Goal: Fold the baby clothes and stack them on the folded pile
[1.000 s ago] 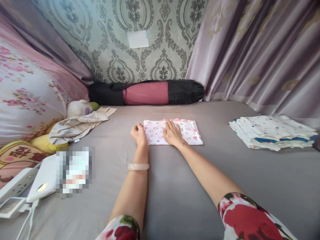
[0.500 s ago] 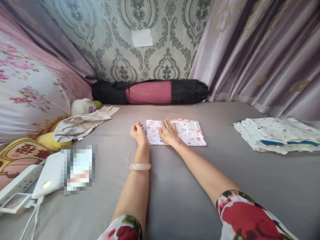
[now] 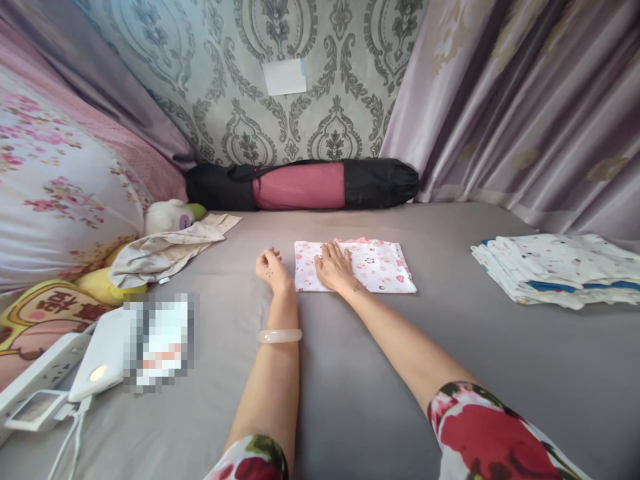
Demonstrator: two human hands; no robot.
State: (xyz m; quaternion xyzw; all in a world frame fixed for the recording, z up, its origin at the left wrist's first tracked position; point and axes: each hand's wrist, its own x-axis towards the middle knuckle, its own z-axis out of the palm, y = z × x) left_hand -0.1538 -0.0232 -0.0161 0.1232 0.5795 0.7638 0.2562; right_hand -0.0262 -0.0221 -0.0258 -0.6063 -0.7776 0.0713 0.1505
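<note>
A white folded cloth (image 3: 380,267) with a pink and grey print of hearts and flowers lies flat on the grey bed sheet (image 3: 360,360). My right hand (image 3: 334,268) rests palm down on its left half, fingers stretched out. Just left of the cloth, apart from it, my left hand (image 3: 273,268) is held with its fingers curled in, and nothing shows in them. A pale bangle (image 3: 280,336) sits on my left forearm. Pink edging shows at the far side of the cloth.
At right lies a stack of folded white printed cloths (image 3: 555,267). A black-and-pink rolled bag (image 3: 300,185) lies along the wall. To the left are a crumpled beige cloth (image 3: 170,250), a plush toy (image 3: 167,217), a white power bank (image 3: 107,350), a power strip (image 3: 43,373) and cables.
My left hand has shifted slightly left, farther from the folded cloth. My right hand has slid a little left on it and stays flat. The view has moved slightly.
</note>
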